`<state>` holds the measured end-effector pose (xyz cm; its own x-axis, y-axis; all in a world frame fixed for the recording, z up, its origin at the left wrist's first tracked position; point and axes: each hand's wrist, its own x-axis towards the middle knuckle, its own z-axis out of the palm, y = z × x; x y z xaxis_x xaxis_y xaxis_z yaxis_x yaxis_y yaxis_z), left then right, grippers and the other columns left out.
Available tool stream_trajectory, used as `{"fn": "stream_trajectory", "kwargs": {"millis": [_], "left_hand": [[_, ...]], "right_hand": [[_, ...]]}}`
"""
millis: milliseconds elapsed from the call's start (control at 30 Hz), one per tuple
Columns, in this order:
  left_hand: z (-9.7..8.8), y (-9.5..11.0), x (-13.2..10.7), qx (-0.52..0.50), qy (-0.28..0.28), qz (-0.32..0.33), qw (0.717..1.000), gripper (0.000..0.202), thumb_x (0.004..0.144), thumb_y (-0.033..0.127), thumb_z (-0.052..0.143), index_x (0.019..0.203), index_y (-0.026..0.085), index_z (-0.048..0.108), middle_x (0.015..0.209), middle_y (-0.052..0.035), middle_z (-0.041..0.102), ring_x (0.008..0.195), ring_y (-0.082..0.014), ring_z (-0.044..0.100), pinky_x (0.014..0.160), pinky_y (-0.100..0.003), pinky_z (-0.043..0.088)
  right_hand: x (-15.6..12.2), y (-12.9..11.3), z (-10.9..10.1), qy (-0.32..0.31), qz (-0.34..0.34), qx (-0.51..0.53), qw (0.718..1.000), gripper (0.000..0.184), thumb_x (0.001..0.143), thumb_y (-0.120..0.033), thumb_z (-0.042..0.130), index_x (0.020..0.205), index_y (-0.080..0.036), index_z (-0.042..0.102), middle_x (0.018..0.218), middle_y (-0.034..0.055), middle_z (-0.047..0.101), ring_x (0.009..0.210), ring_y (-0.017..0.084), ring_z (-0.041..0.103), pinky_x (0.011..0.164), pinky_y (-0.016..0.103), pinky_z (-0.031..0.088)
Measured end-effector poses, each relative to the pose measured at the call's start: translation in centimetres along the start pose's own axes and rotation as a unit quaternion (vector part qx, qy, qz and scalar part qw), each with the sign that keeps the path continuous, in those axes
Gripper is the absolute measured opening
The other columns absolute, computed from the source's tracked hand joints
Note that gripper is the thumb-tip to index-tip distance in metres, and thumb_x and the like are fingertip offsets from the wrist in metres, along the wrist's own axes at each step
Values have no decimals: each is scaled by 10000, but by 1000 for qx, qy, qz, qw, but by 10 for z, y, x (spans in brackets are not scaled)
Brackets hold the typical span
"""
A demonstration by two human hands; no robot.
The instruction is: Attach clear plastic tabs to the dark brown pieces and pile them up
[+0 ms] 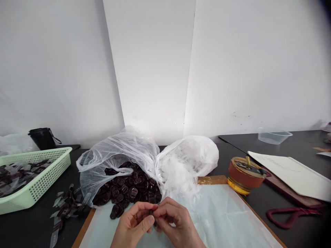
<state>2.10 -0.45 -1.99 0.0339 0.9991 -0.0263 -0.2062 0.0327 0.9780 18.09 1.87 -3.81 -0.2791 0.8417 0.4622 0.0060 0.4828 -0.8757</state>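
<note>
My left hand (136,225) and my right hand (177,220) meet at the front middle, fingertips pinched together. Between them is a small dark piece (151,212), mostly covered by the fingers; its exact kind does not show. Just beyond my hands lies a heap of glossy dark brown plastic pieces (133,193) with slots, spilling from a clear plastic bag (103,162). To its right, a white plastic bag (207,151) lies open with thin translucent strips (176,167) coming out. Both hands are above a board with a pale covering (214,213).
At left stands a light green basket (51,175) of dark pieces with translucent strips; similar assembled pieces (67,210) lie beside it. A black cup (42,137) is behind. On the right are an amber round container (244,175), a notebook (289,172), dark red-handled scissors (287,217) and a clear tub (274,137).
</note>
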Motion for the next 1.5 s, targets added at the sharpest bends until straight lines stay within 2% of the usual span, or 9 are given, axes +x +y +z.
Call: {"fn": "stream_trajectory", "kwargs": {"millis": [167, 300, 567, 800, 967, 1133, 1300, 1367, 1500], "left_hand": [[2, -3, 0, -32, 17, -5, 999, 352, 593, 405, 873, 868, 201, 794, 829, -66, 764, 814, -212, 635, 761, -288, 504], [4, -1, -1, -22, 32, -6, 999, 392, 572, 423, 876, 883, 199, 797, 827, -73, 766, 838, -243, 653, 792, -330, 516], [4, 3, 0, -32, 1, -26, 999, 430, 609, 437, 859, 977, 221, 801, 986, -108, 795, 1033, -317, 675, 925, -392, 517], [9, -1, -2, -118, 8, -41, 992, 414, 597, 418, 877, 961, 233, 805, 981, -100, 799, 1012, -302, 690, 911, -405, 538], [8, 1, -1, -134, 13, -48, 990, 420, 583, 415, 885, 954, 234, 809, 983, -103, 796, 1005, -305, 689, 921, -413, 524], [5, 5, 0, -75, 11, -73, 994, 484, 573, 440, 878, 994, 212, 803, 981, -118, 796, 1005, -324, 672, 932, -433, 489], [3, 0, 0, -70, 0, -93, 993, 489, 530, 433, 891, 950, 197, 815, 912, -117, 807, 984, -338, 672, 952, -451, 455], [3, -2, 1, -72, -17, -93, 993, 494, 545, 442, 881, 968, 196, 811, 915, -118, 806, 976, -328, 671, 922, -426, 465], [3, -1, 1, -78, -38, -83, 993, 477, 587, 453, 864, 1000, 222, 802, 945, -95, 802, 842, -247, 674, 787, -331, 486]], "right_hand": [[-1, -4, 2, 13, -23, -48, 998, 137, 856, -211, 623, 773, -181, 727, 803, 47, 626, 634, 113, 606, 539, 191, 484], [-2, -8, 3, 27, -36, -56, 997, 118, 845, -203, 630, 772, -179, 718, 814, 49, 636, 629, 110, 603, 538, 187, 495], [-2, -11, 6, 46, -50, -85, 994, 140, 829, -124, 587, 753, -175, 693, 818, 53, 645, 643, 120, 610, 577, 206, 500], [-2, -7, 10, 76, -60, -80, 992, 160, 857, -175, 570, 743, -178, 682, 803, 57, 641, 643, 131, 615, 548, 206, 486], [-1, -7, 10, 82, -51, -76, 992, 128, 826, -139, 568, 745, -178, 658, 770, 40, 624, 633, 129, 601, 542, 207, 476], [3, -16, 3, 71, -23, -95, 993, 120, 787, -91, 558, 740, -190, 606, 739, 8, 591, 633, 125, 574, 540, 204, 448], [6, -25, -5, 50, 22, -73, 996, 81, 856, -148, 546, 795, -198, 563, 817, 19, 601, 685, 133, 581, 573, 221, 450], [5, -26, -5, 36, 63, -24, 997, 71, 902, -223, 538, 836, -202, 553, 809, 20, 603, 651, 128, 561, 544, 223, 447], [5, -29, -2, 13, 126, 133, 983, 220, 910, -414, 578, 874, -206, 517, 897, 31, 597, 598, 101, 537, 457, 197, 425]]}}
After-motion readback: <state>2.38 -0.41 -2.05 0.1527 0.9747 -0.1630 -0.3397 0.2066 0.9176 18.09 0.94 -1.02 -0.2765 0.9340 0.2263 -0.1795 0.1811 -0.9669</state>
